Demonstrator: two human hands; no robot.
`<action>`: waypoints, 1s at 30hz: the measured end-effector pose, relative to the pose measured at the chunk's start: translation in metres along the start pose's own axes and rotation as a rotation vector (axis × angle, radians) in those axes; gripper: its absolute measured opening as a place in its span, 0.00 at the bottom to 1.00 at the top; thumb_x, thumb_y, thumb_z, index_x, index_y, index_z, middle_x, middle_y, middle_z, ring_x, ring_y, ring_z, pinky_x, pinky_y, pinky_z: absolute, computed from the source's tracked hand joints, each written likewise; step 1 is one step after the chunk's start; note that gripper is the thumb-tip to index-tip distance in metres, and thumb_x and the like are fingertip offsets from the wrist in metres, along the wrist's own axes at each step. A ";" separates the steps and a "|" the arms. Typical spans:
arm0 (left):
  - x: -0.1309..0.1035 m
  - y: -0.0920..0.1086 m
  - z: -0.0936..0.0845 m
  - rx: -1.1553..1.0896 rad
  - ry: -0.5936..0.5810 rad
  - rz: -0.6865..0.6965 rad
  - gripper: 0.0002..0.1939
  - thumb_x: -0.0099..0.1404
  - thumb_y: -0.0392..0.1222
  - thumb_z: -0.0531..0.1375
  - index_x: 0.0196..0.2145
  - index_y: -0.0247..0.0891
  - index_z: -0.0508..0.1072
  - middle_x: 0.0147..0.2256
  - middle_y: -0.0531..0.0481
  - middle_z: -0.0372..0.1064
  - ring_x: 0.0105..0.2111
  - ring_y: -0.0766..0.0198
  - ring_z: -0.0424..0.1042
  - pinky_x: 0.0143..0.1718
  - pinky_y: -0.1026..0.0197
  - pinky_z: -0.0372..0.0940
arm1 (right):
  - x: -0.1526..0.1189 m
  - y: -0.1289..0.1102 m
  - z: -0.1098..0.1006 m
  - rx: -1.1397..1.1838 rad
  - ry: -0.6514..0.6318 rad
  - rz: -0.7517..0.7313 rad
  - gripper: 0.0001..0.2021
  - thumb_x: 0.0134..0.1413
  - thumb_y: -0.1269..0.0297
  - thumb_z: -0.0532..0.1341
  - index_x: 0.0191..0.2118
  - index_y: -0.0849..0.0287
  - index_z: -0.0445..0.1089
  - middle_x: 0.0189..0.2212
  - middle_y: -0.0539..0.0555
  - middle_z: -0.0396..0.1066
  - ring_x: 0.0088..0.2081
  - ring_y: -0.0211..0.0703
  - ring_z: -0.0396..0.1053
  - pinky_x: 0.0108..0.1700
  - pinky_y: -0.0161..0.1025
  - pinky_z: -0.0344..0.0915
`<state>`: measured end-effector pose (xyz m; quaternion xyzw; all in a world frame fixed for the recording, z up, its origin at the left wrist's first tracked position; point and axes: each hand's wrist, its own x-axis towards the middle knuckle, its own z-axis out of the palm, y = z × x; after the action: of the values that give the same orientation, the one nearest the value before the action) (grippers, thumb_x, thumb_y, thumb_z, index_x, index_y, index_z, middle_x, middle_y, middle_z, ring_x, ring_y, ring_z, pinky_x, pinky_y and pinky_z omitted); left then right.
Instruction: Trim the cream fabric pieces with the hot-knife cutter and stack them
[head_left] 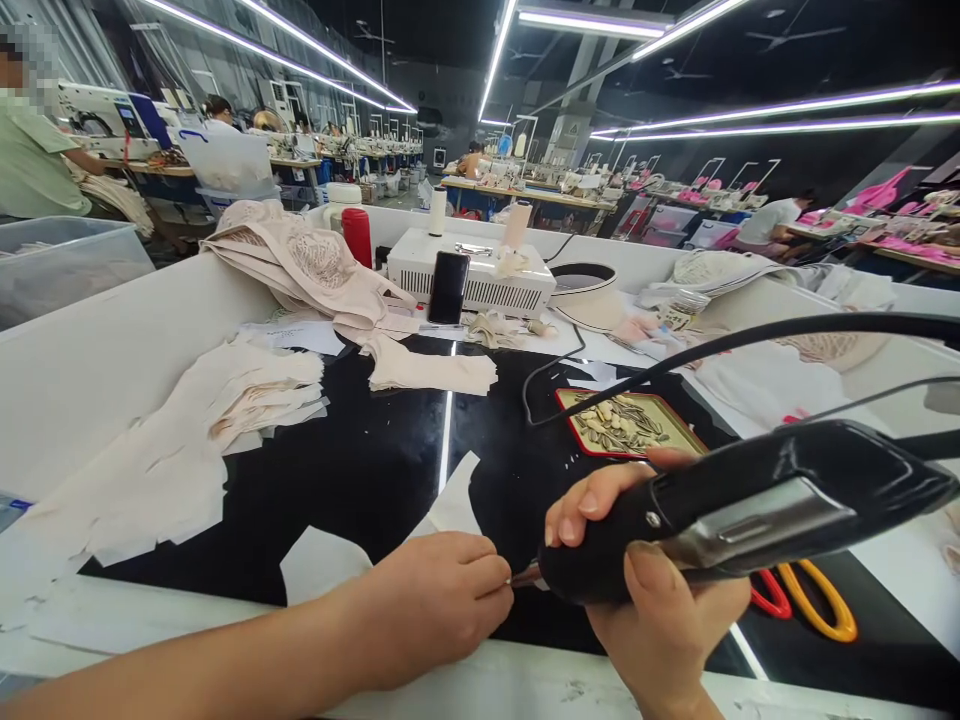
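Note:
My right hand [660, 600] is wrapped round a black corded handheld tool [765, 510] with a silver lever along its side. The tool's narrow metal tip [529, 576] points left and meets the fingertips of my left hand [450, 595]. Those fingers are pinched together on a white fabric piece [454, 505], whose pointed end sticks up behind them; the part at the tip is hidden. Another pale piece [322, 565] lies by my left wrist. Below the tool lie red and orange scissor handles [821, 600] on the black tabletop [300, 500].
Stacked cream fabric pieces [270, 390] spread over the left side. A tray of sunflower seeds [675, 420] lies right of centre. At the back stand a white vented box [487, 280], a phone [448, 288] and a red bottle [356, 237]. The tool's cord [720, 345] arches across the right.

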<state>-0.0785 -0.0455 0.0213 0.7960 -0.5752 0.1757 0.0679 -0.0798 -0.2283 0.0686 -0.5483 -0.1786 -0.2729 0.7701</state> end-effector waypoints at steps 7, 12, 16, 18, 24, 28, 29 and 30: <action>-0.012 -0.009 -0.002 -0.028 0.056 -0.076 0.07 0.80 0.30 0.57 0.48 0.34 0.75 0.44 0.46 0.74 0.47 0.61 0.74 0.55 0.59 0.71 | 0.000 -0.001 -0.002 0.003 -0.006 -0.003 0.19 0.62 0.58 0.72 0.56 0.49 0.70 0.32 0.47 0.73 0.26 0.42 0.73 0.26 0.41 0.74; -0.014 -0.010 -0.006 0.037 0.056 -0.075 0.08 0.81 0.32 0.56 0.47 0.32 0.76 0.42 0.48 0.73 0.43 0.62 0.74 0.52 0.60 0.73 | 0.001 -0.002 0.000 0.027 -0.001 0.006 0.19 0.61 0.59 0.73 0.55 0.49 0.71 0.32 0.47 0.74 0.26 0.40 0.73 0.27 0.40 0.76; -0.015 -0.010 -0.007 0.043 -0.007 -0.043 0.07 0.79 0.30 0.58 0.51 0.31 0.75 0.43 0.47 0.73 0.44 0.62 0.74 0.53 0.62 0.72 | 0.000 -0.005 0.000 0.021 0.002 0.010 0.20 0.61 0.60 0.74 0.55 0.50 0.71 0.31 0.47 0.75 0.26 0.40 0.73 0.27 0.40 0.77; -0.015 -0.009 -0.006 0.042 -0.033 -0.046 0.07 0.78 0.30 0.59 0.51 0.32 0.75 0.44 0.46 0.74 0.45 0.62 0.74 0.54 0.61 0.72 | 0.000 -0.005 0.000 0.017 0.011 0.010 0.20 0.60 0.59 0.74 0.54 0.50 0.71 0.31 0.47 0.74 0.25 0.40 0.72 0.26 0.40 0.76; -0.019 -0.005 -0.003 0.086 -0.032 -0.100 0.10 0.80 0.39 0.61 0.52 0.31 0.77 0.51 0.44 0.73 0.47 0.61 0.72 0.53 0.60 0.71 | 0.002 -0.006 0.002 0.016 0.053 0.002 0.22 0.56 0.57 0.76 0.53 0.51 0.72 0.29 0.47 0.73 0.24 0.41 0.71 0.23 0.40 0.75; -0.019 -0.004 -0.005 0.082 -0.030 -0.083 0.08 0.80 0.36 0.60 0.48 0.33 0.80 0.52 0.47 0.72 0.46 0.62 0.72 0.50 0.60 0.70 | 0.002 -0.006 0.005 0.026 0.082 -0.001 0.22 0.54 0.57 0.77 0.52 0.51 0.74 0.27 0.47 0.74 0.22 0.41 0.70 0.21 0.39 0.74; -0.019 -0.004 -0.006 0.074 -0.044 -0.076 0.08 0.80 0.36 0.60 0.48 0.32 0.80 0.49 0.46 0.73 0.44 0.62 0.72 0.49 0.60 0.70 | 0.002 -0.006 0.005 0.028 0.087 -0.001 0.22 0.53 0.57 0.77 0.52 0.52 0.74 0.27 0.47 0.74 0.22 0.41 0.69 0.21 0.39 0.74; -0.018 -0.004 -0.007 0.067 -0.056 -0.075 0.09 0.80 0.37 0.60 0.49 0.31 0.79 0.47 0.46 0.73 0.43 0.62 0.72 0.48 0.60 0.70 | 0.002 -0.005 0.005 0.029 0.089 0.001 0.22 0.53 0.57 0.77 0.52 0.52 0.74 0.27 0.47 0.74 0.22 0.41 0.70 0.21 0.39 0.74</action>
<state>-0.0810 -0.0257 0.0219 0.8234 -0.5404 0.1700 0.0315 -0.0811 -0.2254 0.0758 -0.5247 -0.1480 -0.2942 0.7850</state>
